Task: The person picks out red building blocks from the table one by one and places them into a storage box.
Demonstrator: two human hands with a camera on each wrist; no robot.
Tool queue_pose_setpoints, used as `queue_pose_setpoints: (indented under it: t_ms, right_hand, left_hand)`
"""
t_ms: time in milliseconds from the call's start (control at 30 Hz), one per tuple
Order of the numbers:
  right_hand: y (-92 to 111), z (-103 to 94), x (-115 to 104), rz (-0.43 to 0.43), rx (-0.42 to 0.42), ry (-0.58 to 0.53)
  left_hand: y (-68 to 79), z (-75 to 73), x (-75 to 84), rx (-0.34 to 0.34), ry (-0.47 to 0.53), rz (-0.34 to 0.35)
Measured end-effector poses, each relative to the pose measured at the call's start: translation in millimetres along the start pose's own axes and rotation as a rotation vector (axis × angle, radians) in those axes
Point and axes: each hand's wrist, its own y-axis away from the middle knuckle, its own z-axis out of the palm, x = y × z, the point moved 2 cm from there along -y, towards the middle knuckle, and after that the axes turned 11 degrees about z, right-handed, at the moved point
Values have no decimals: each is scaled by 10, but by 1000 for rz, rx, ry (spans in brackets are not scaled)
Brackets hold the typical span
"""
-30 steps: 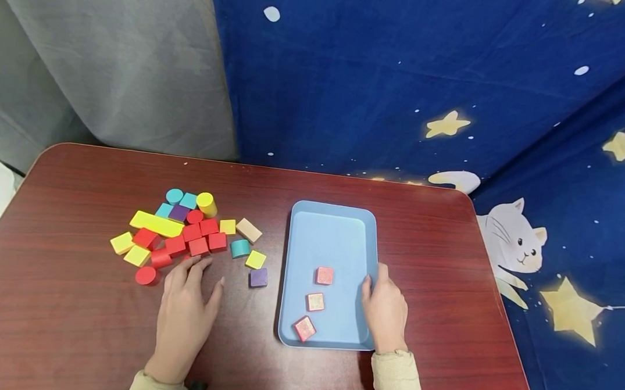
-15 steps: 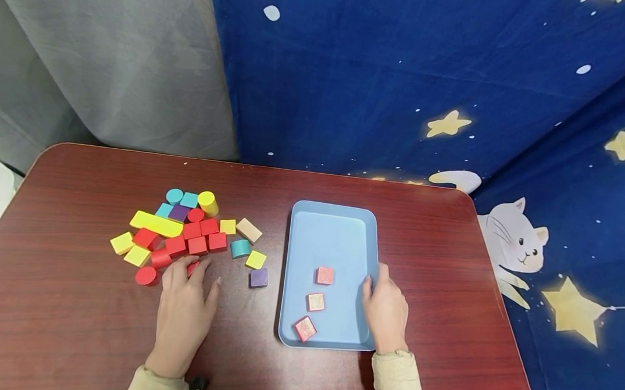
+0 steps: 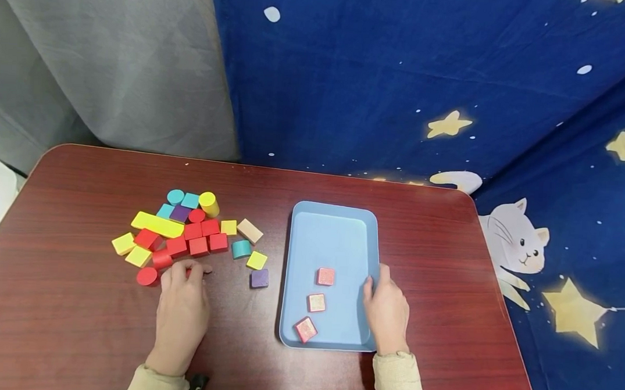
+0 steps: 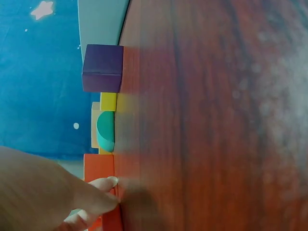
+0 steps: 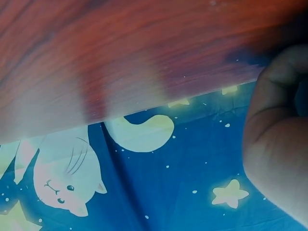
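Observation:
In the head view my left hand (image 3: pixel 181 320) is at the front of a cluster of coloured toy blocks. Its thumb and fingers pinch a small red block (image 4: pixel 111 219), mostly hidden by them; the left wrist view shows the thumb against its side. Just behind stand several red cubes (image 3: pixel 198 246). To the right of that hand lies a purple block (image 3: pixel 259 279). My right hand (image 3: pixel 388 314) holds the right rim of a light blue tray (image 3: pixel 332 233), thumb inside. In the tray lie a pink cube (image 3: pixel 326 276), a cream-topped cube (image 3: pixel 316 303) and another pinkish cube (image 3: pixel 305 329).
A long yellow block (image 3: pixel 157 224), a yellow cylinder (image 3: pixel 208 204), a teal half-round block (image 3: pixel 241 249) and a tan block (image 3: pixel 250 230) lie around the red ones. Behind the brown table (image 3: pixel 446 247) hang a grey curtain and a blue star-patterned curtain.
The left thumb has swung in to the fingers, closing on the red block that showed between them half a second ago. The right hand and tray have kept their places.

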Motion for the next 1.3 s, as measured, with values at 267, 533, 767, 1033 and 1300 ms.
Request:
queue_pose_setpoints:
  t_ms: [267,533,767,1033,1300]
  right_hand:
    - [-1,-2,4,1,-1,2]
    - [-6,7,13,4,-1,0]
    - [-1,15,13,9,2,-1]
    - [0,15,12,15,-1,-4]
    - [-4,12,6,21,0,-5]
  left_hand:
    - [15,17,1,6,23,-28]
    - [29,30,41,-29,99,-23]
    - [59,55,104,-68,161,-75]
    - [68,65,175,-79,275,-153]
    - [78,62,346,-33,333,-111]
